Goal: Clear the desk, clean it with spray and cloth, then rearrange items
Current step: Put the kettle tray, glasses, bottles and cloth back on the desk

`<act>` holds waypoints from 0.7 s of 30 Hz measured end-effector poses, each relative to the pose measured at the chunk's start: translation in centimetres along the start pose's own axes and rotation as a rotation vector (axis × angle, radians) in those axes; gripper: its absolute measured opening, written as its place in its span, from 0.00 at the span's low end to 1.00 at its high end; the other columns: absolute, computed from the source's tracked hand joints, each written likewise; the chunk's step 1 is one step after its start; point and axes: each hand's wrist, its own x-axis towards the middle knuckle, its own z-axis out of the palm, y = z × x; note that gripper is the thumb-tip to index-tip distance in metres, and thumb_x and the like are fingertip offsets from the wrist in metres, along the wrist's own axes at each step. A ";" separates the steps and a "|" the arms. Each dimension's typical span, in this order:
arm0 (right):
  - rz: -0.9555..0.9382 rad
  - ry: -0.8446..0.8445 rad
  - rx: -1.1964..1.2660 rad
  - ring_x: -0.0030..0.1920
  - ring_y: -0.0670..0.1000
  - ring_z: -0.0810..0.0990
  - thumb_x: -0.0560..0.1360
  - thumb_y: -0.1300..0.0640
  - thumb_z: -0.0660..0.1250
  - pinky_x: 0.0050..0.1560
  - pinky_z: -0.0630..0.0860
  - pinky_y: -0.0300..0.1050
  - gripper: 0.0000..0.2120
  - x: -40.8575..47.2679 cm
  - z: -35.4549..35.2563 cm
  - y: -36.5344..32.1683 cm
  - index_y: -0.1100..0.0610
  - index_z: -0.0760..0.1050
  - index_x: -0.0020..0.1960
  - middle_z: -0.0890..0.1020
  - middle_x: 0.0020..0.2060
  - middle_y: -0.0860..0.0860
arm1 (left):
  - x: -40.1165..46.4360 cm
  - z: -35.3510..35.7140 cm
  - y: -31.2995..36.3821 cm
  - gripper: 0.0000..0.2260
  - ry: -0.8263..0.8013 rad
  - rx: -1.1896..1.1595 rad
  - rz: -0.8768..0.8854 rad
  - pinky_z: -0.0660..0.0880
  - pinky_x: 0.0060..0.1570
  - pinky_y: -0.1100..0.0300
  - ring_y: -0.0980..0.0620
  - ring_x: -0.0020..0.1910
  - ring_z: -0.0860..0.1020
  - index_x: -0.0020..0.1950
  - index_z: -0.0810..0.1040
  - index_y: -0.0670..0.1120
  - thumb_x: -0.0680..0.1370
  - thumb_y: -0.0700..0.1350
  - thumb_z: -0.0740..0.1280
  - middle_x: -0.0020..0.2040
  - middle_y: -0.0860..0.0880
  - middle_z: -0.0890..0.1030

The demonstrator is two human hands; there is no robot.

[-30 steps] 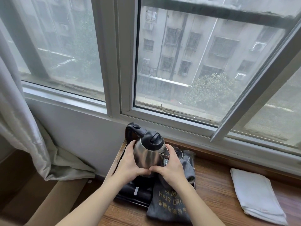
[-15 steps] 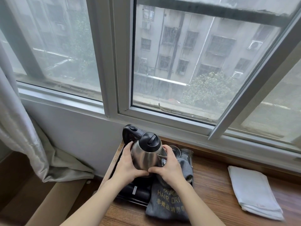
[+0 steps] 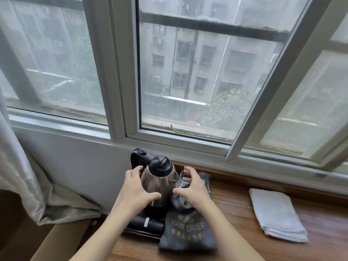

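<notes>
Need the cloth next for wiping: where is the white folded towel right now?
The white folded towel lies flat on the wooden desk at the right of the head view, below the window sill, apart from the hair drier bag and kettle.

Bag text, line 1: Chinese characters, top of grey pouch (image 3: 188, 232), just below right hand (image 3: 190, 193); partly hidden, not legible.
Bag text, line 2: "HAIR DRIER", gold capitals.
Bag text, line 3: "非赠品请勿带", last character cut off.
Elsewhere: no legible markings.
</notes>
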 end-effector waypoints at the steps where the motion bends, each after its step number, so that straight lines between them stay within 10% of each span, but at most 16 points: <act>1: -0.013 0.029 0.005 0.60 0.46 0.77 0.68 0.59 0.79 0.56 0.72 0.36 0.39 -0.1 -0.7 0.0 0.52 0.67 0.74 0.74 0.66 0.46 | -0.3 -0.4 0.8 0.42 0.078 -0.029 0.049 0.72 0.60 0.54 0.53 0.58 0.72 0.68 0.67 0.49 0.58 0.49 0.82 0.58 0.52 0.67; 6: 0.004 0.171 -0.037 0.54 0.45 0.79 0.71 0.57 0.76 0.56 0.75 0.39 0.27 0.3 -4.2 0.7 0.52 0.73 0.68 0.78 0.59 0.47 | -1.0 -1.0 6.6 0.24 0.272 -0.095 0.380 0.68 0.48 0.70 0.61 0.47 0.72 0.55 0.72 0.51 0.65 0.44 0.80 0.48 0.56 0.72; 11: 0.087 0.208 -0.118 0.57 0.49 0.78 0.73 0.55 0.75 0.59 0.74 0.42 0.24 0.7 -6.7 2.8 0.56 0.74 0.67 0.78 0.57 0.50 | 0.2 3.1 11.6 0.15 0.009 -0.012 0.580 0.70 0.48 0.66 0.62 0.47 0.73 0.55 0.76 0.50 0.71 0.44 0.75 0.47 0.58 0.75; 21: 0.215 0.064 -0.243 0.65 0.52 0.74 0.76 0.49 0.70 0.64 0.71 0.44 0.27 1.5 -8.8 9.0 0.54 0.69 0.73 0.75 0.66 0.52 | 4.4 14.6 12.2 0.19 -0.335 0.286 0.383 0.65 0.61 0.59 0.49 0.63 0.71 0.66 0.73 0.50 0.74 0.45 0.67 0.62 0.51 0.76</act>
